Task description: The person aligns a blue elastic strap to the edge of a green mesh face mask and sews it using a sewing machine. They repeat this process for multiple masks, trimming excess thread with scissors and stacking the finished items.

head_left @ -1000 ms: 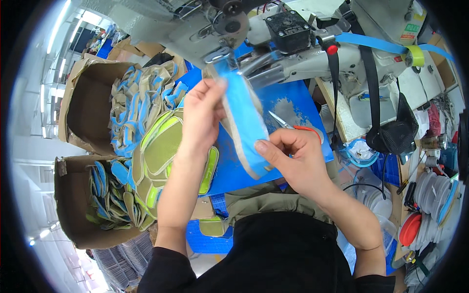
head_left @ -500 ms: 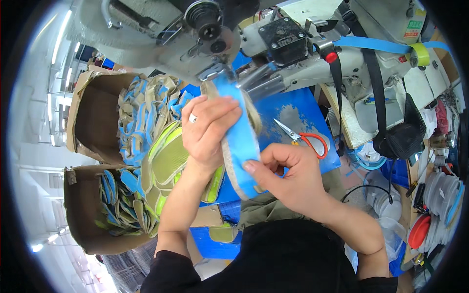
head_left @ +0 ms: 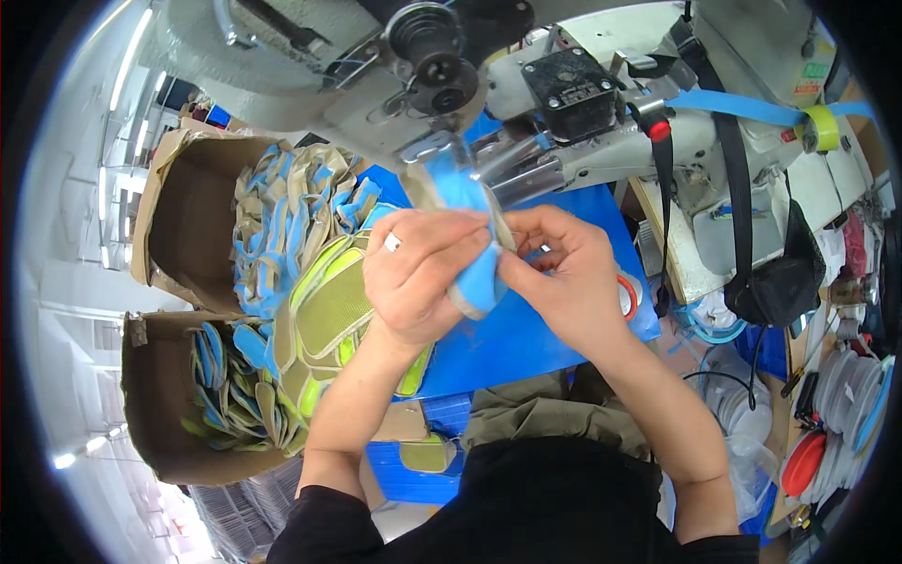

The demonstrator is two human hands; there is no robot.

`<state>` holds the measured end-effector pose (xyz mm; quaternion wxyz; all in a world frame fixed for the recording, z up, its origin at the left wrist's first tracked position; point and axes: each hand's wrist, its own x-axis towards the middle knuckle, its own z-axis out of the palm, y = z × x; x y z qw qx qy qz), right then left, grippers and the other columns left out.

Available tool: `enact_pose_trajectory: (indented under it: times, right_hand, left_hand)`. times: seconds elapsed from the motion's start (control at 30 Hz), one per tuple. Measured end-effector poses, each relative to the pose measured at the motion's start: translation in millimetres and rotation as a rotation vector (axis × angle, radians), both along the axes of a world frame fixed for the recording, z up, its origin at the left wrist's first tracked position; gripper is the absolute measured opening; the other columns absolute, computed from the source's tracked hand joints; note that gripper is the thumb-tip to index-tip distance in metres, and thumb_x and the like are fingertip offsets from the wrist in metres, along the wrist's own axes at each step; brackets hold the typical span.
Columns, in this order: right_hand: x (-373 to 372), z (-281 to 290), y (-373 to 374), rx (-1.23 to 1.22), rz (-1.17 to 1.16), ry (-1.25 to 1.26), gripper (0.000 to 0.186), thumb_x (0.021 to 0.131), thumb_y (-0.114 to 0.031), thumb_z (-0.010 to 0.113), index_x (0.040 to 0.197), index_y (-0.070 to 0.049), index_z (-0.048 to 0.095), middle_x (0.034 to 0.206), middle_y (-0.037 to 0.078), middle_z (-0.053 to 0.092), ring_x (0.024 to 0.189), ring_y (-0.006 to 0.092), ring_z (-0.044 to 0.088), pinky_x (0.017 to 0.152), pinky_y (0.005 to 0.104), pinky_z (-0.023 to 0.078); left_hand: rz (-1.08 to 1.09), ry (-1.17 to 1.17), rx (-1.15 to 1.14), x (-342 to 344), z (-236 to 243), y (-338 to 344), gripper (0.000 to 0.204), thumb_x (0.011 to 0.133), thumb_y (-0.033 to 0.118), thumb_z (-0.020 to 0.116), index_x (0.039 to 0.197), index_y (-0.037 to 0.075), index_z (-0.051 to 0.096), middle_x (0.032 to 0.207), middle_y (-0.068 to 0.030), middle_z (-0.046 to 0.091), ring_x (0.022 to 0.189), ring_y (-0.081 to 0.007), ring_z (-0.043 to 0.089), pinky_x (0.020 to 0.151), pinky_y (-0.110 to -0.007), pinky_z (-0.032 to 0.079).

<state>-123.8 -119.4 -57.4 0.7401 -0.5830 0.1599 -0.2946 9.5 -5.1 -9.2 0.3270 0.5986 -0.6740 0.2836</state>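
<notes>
A blue fabric piece with a beige edge lies bent between my hands, its far end at the stitching head of a sewing machine. My left hand is closed over its left side, with a ring on one finger. From the right, my right hand pinches the beige edge between thumb and fingers, close to the left fingertips. The machine's needle area is blurred. Just beyond my right hand, the red-orange handle of a pair of scissors shows; their blades are hidden behind the hand.
A blue work surface lies below. To the left stand two cardboard boxes, near heaped blue-and-beige pieces and green mesh pieces. A blue strap runs along the machine. Tape rolls hang at far right.
The blue piece has shifted up toward the machine and folded. My right hand has moved up beside my left hand, now covering the scissors' blades. The whole view has shifted slightly.
</notes>
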Motion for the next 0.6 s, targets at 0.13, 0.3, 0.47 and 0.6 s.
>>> enact_pose_trajectory:
  times: [0.13, 0.3, 0.47, 0.6]
  right_hand:
    - [1, -2, 5, 0.107, 0.033, -0.060, 0.019, 0.083, -0.002, 0.077, 0.101, 0.001, 0.072, 0.085, 0.003, 0.071, 0.078, 0.0078, 0.066, 0.066, 0.0255, 0.053]
    - [0, -2, 10, -0.054, -0.078, -0.036, 0.015, 0.083, 0.000, 0.076, 0.097, 0.001, 0.072, 0.083, 0.003, 0.071, 0.076, 0.0080, 0.066, 0.069, 0.0251, 0.054]
    - [5, -6, 8, -0.079, -0.081, -0.053, 0.015, 0.084, -0.001, 0.076, 0.098, 0.002, 0.073, 0.083, 0.004, 0.071, 0.077, 0.0082, 0.066, 0.072, 0.0256, 0.054]
    - [21, 7, 2, -0.023, -0.060, -0.028, 0.016, 0.085, -0.002, 0.075, 0.100, 0.002, 0.073, 0.084, 0.003, 0.071, 0.077, 0.0079, 0.065, 0.072, 0.0256, 0.054]
  left_hand:
    - [-0.007, -0.059, 0.060, 3, 5, 1, 0.025, 0.068, 0.012, 0.080, 0.092, 0.007, 0.075, 0.099, -0.0039, 0.076, 0.087, -0.0198, 0.073, 0.077, -0.032, 0.048]
    - [-0.004, -0.077, 0.102, 5, 12, 1, 0.026, 0.067, 0.014, 0.077, 0.092, 0.008, 0.074, 0.100, -0.0030, 0.075, 0.089, -0.0184, 0.072, 0.075, -0.032, 0.047]
    - [0.016, -0.075, 0.141, 8, 20, 0, 0.026, 0.066, 0.015, 0.077, 0.092, 0.009, 0.074, 0.098, -0.0018, 0.076, 0.088, -0.0176, 0.071, 0.074, -0.032, 0.046]
    - [0.009, -0.098, 0.073, 24, 17, -10, 0.025, 0.066, 0.014, 0.077, 0.090, 0.010, 0.075, 0.097, -0.0015, 0.076, 0.086, -0.0172, 0.071, 0.073, -0.032, 0.045]
